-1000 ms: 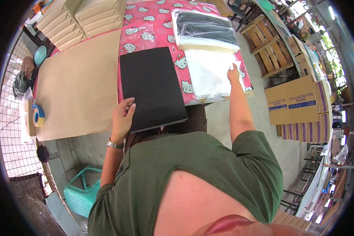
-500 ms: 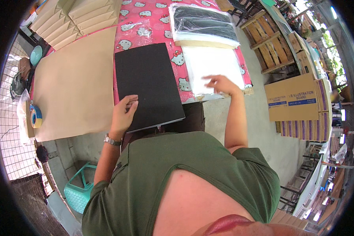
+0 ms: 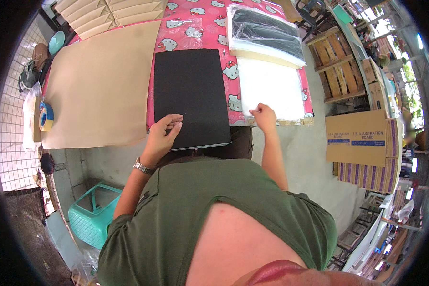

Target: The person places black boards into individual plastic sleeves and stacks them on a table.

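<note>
A stack of black boards lies at the table's front edge, its thin pale side showing. My left hand rests on its lower left part, fingers stretched out and nothing gripped. To the right is a stack of thin white sheets, glossy and perhaps plastic. At its near left corner my right hand is closed in a pinch, fingertips on the edge of a sheet. How much it grips is too small to tell. Behind, a clear plastic pack of black sheets overlaps the white stack.
Large brown paper covers the table's left, below folded brown paper. Blue and cream tape rolls sit at the left edge. A pink patterned cloth covers the table. A green stool, cardboard boxes and a wooden pallet stand around.
My right hand has come down and left onto the white stack's near corner, its spread fingers closing to a pinch. My left hand stays on the black boards. The view has shifted slightly.
</note>
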Action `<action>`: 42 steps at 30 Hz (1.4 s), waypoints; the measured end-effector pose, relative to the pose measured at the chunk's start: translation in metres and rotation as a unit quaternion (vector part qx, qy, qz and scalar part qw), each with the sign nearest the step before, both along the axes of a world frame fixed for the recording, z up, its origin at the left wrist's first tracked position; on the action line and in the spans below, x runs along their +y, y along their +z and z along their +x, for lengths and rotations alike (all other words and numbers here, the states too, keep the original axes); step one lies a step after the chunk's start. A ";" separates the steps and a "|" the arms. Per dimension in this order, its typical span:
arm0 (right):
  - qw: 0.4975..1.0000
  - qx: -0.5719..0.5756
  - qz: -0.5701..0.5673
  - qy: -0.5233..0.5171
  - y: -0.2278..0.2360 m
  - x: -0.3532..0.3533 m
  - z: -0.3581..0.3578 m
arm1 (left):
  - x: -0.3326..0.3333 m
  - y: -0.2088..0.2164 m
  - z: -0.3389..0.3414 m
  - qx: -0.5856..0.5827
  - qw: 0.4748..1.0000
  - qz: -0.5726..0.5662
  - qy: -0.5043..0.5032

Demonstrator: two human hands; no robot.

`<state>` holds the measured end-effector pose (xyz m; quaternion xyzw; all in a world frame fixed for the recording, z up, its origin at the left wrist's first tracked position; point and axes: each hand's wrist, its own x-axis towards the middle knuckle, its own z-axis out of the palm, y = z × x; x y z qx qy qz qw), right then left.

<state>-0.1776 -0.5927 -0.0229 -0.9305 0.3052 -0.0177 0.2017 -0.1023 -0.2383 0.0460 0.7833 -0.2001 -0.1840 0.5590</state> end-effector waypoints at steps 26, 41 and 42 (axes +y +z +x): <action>0.944 -0.245 0.219 -0.034 0.062 0.024 0.000 | -0.047 0.006 -0.009 -0.052 0.989 -0.033 -0.133; 0.849 -0.184 0.478 0.132 0.113 0.112 0.014 | -0.057 0.014 -0.001 0.167 0.950 -0.246 -0.097; 0.842 -0.170 0.494 0.138 0.113 0.114 0.016 | -0.059 0.010 -0.003 0.135 0.940 -0.306 -0.068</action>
